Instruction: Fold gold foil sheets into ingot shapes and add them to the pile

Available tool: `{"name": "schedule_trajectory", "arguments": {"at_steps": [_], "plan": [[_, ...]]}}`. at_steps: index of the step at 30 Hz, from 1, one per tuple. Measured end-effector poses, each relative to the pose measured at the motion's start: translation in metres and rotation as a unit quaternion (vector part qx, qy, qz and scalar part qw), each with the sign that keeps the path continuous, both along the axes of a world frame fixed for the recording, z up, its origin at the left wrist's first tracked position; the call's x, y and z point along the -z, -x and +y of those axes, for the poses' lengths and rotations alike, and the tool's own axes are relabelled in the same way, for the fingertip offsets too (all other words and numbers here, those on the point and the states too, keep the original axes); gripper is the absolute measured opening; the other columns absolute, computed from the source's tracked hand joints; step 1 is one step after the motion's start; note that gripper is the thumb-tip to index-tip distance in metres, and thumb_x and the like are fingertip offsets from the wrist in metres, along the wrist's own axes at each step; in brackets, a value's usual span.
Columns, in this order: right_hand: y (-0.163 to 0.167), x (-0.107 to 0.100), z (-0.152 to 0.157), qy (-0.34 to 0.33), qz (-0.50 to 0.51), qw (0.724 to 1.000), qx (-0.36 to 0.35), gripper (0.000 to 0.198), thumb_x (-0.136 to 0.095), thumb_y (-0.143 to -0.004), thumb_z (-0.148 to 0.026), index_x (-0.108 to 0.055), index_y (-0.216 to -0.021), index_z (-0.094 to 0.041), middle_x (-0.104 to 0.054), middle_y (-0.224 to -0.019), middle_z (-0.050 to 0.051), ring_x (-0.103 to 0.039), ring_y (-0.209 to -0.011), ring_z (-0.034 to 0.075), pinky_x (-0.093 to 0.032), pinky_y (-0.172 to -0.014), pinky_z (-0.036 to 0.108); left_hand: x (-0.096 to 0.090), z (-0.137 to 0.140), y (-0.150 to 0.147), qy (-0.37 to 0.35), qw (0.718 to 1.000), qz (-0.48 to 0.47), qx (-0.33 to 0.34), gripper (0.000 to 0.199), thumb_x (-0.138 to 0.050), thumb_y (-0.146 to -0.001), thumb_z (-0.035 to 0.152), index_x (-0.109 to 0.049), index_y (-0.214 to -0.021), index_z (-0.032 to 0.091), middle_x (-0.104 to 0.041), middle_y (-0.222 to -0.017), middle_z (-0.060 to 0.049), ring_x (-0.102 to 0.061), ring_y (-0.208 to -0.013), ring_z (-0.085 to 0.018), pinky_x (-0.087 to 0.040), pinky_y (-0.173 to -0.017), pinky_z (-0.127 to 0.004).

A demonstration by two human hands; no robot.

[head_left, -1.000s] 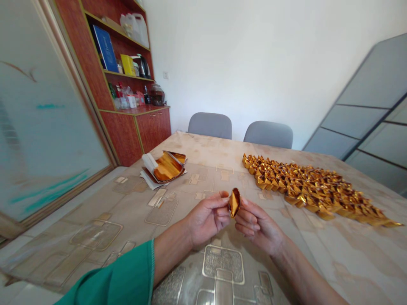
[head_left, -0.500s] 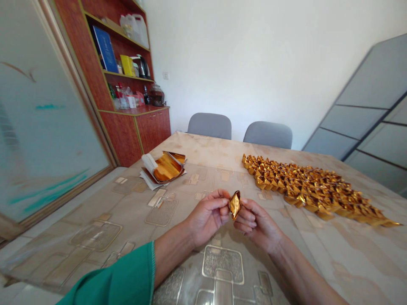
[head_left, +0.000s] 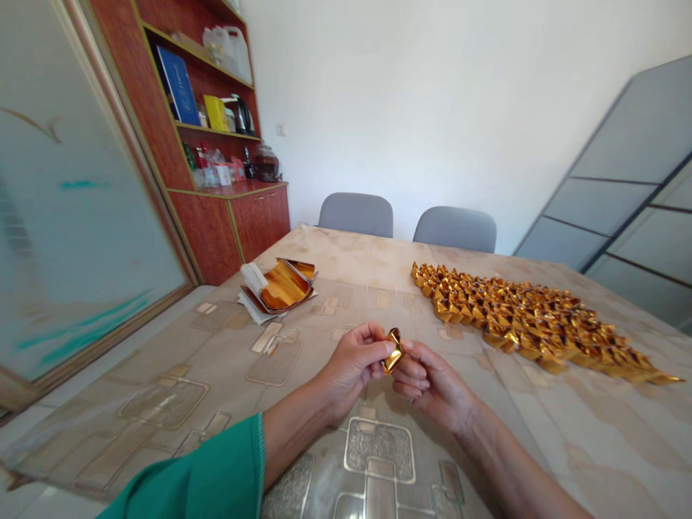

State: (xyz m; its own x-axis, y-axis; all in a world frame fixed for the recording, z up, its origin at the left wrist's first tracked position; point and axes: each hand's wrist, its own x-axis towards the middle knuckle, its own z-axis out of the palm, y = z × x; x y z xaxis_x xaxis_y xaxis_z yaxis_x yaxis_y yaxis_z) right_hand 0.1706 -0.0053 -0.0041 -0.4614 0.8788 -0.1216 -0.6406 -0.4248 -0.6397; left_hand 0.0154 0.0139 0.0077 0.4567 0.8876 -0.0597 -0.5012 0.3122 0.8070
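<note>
A small folded gold foil paper ingot (head_left: 394, 352) is held up over the near middle of the table. My left hand (head_left: 354, 364) pinches its left side between thumb and fingers. From the right, my right hand (head_left: 432, 378) grips the other side, its lower fingers curled beneath. To the right, rows of finished gold paper ingots (head_left: 519, 317) stand close together. At the left lies a loose stack of gold foil paper sheets (head_left: 289, 285) with white backing, curled at one edge.
A patterned cloth covers the table (head_left: 210, 389). Two grey chairs (head_left: 355, 215) stand at its far side. A red-brown cabinet (head_left: 216, 223) with filled shelves is at the back left, beside a frosted glass door (head_left: 81, 187). Grey panels (head_left: 621, 194) stand at the right.
The ingot has turned in my fingers, from a pointed diamond face to a more tilted, narrower view. Both hands have shifted slightly left.
</note>
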Motion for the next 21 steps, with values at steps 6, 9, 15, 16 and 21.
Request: {"name": "schedule_trajectory", "arguments": {"at_steps": [6,9,15,16,21], "plan": [[-0.001,-0.002,0.001,0.000,0.006,1.000,0.004,0.033,-0.080,-0.077,-0.030,-0.053,-0.064,-0.017,-0.031,-0.045,-0.012,-0.014,-0.044,0.005,-0.023,-0.041,0.016,-0.004,0.001,0.003,0.008,1.000,-0.012,0.022,0.028,-0.082,-0.064,0.020,-0.059,-0.080,0.015,-0.059,-0.072,0.002,-0.047,-0.056,-0.006,-0.031,-0.053,-0.020],[-0.002,-0.002,0.000,0.008,-0.001,1.000,-0.002,0.033,-0.081,-0.076,-0.030,-0.054,-0.063,-0.016,-0.032,-0.046,-0.011,-0.016,-0.045,0.005,-0.023,-0.042,0.017,-0.005,0.002,0.004,0.015,1.000,-0.004,0.026,0.027,-0.082,-0.060,0.018,-0.060,-0.076,0.014,-0.060,-0.071,0.001,-0.050,-0.060,-0.008,-0.034,-0.056,-0.021],[-0.007,-0.002,-0.001,0.024,-0.004,1.000,-0.017,0.027,-0.082,-0.074,-0.031,-0.059,-0.072,-0.017,-0.035,-0.050,-0.011,-0.018,-0.047,0.006,-0.025,-0.045,0.017,-0.006,0.004,0.009,0.031,0.996,0.017,0.077,0.023,-0.078,-0.059,0.013,-0.063,-0.076,0.015,-0.061,-0.070,0.001,-0.047,-0.055,-0.006,-0.031,-0.053,-0.020],[-0.007,-0.002,-0.001,0.026,-0.006,0.999,-0.021,0.027,-0.081,-0.075,-0.032,-0.059,-0.071,-0.017,-0.034,-0.050,-0.011,-0.018,-0.047,0.006,-0.024,-0.045,0.018,-0.007,0.004,0.010,0.027,0.996,0.023,0.084,0.023,-0.078,-0.060,0.013,-0.063,-0.077,0.015,-0.061,-0.070,0.001,-0.046,-0.055,-0.006,-0.031,-0.053,-0.020],[-0.006,-0.007,0.000,0.024,0.014,1.000,0.002,0.029,-0.084,-0.072,-0.029,-0.058,-0.067,-0.017,-0.032,-0.051,-0.011,-0.019,-0.048,0.006,-0.027,-0.047,0.018,-0.012,0.005,0.012,0.058,0.996,-0.012,0.070,0.027,-0.080,-0.068,0.017,-0.065,-0.091,0.016,-0.063,-0.081,0.000,-0.051,-0.063,-0.008,-0.033,-0.054,-0.020]]}}
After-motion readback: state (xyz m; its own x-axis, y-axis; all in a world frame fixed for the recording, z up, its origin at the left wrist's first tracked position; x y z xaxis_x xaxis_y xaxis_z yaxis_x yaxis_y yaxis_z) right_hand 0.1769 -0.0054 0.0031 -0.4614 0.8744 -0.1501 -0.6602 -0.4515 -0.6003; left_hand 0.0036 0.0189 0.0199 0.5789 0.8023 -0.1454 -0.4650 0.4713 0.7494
